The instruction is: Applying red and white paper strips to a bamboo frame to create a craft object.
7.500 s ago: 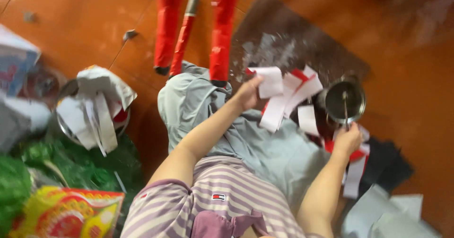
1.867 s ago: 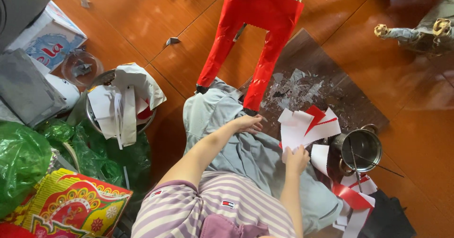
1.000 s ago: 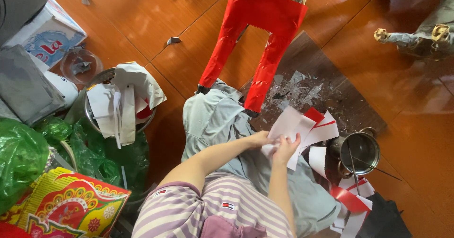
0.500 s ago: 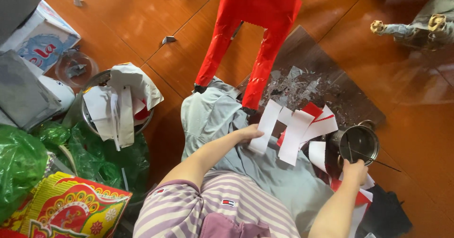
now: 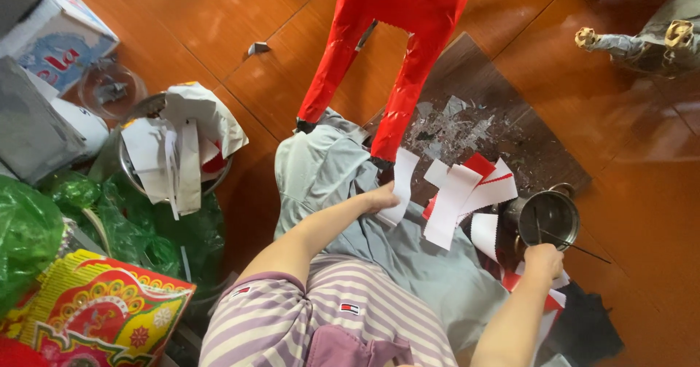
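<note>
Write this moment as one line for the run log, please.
left hand: holds white paper strip | right hand: holds thin stick in small metal pot | floor: red-white paper pieces

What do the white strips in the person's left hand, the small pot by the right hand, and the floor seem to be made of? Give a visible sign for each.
White strips: likely paper; thin, matte, flat-edged, some red-backed.
Small pot: apparently metal, dull grey with a shiny rim.
Floor: glossy reddish-brown, probably polished wood or tile; it shows seams and reflections.
</note>
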